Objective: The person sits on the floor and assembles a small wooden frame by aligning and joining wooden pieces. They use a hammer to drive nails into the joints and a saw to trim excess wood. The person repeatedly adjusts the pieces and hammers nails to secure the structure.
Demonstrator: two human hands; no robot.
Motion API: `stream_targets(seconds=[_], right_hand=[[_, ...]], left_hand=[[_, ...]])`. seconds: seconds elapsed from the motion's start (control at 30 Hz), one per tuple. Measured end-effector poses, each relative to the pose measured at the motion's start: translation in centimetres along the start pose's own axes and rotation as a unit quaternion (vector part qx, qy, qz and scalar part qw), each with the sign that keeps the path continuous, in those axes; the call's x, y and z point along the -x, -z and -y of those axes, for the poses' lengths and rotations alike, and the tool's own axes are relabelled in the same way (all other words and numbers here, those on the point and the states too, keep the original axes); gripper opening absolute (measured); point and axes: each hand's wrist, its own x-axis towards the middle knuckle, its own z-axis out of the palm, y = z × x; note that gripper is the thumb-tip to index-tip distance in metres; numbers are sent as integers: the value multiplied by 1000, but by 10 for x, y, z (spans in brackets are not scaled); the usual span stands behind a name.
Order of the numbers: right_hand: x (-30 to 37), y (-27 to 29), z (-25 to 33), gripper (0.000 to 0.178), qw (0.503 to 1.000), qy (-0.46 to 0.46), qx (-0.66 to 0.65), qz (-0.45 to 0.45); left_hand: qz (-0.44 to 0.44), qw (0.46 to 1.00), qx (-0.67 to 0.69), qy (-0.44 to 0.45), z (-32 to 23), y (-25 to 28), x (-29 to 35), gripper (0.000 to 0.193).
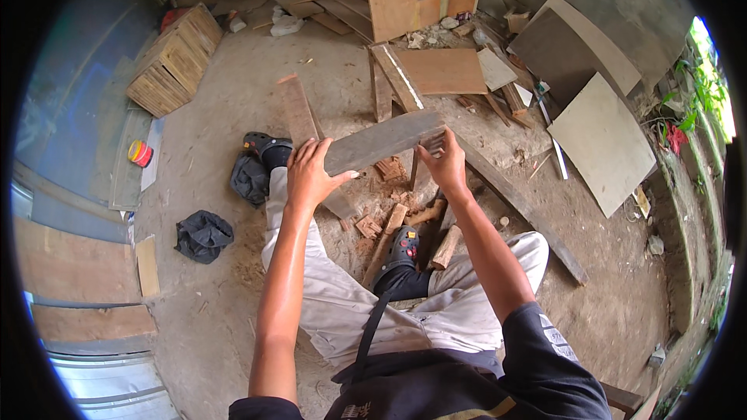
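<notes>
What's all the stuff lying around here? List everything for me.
Grey plank: one, weathered grey, held in both hands above the knees.
Wood offcuts: several, reddish brown, on the floor between the legs.
Long beam: one, grey, on the floor at right.
Flat boards: several, pale and brown, at upper right.
Slatted crate: one, tan, upper left.
Dark cloth: one, black, floor at left.
Tape roll: one, yellow and red, far left.
Left hand: grips the plank's left end.
Right hand: holds its right end.
</notes>
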Motion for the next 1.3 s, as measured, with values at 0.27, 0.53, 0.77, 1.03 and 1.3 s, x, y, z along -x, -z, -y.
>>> stream_targets(seconds=[0.27,0.53,0.77,1.03,1.3], right_hand=[[-8,26,8,77,975,61,-207,52],[-56,7,21,52,990,38,-128,36],[-51,-5,19,41,988,38,-148,-4],[-48,-5,24,41,989,27,-141,-26],[-46,-6,26,42,989,6,-143,-25]], left_hand=[[-211,852,454,151,34,-16,15,76],[-284,771,507,261,20,-51,22,80],[-360,751,508,222,19,-66,14,66],[-383,737,508,228,18,-70,14,80],[-409,744,480,221,20,-76,11,79]])
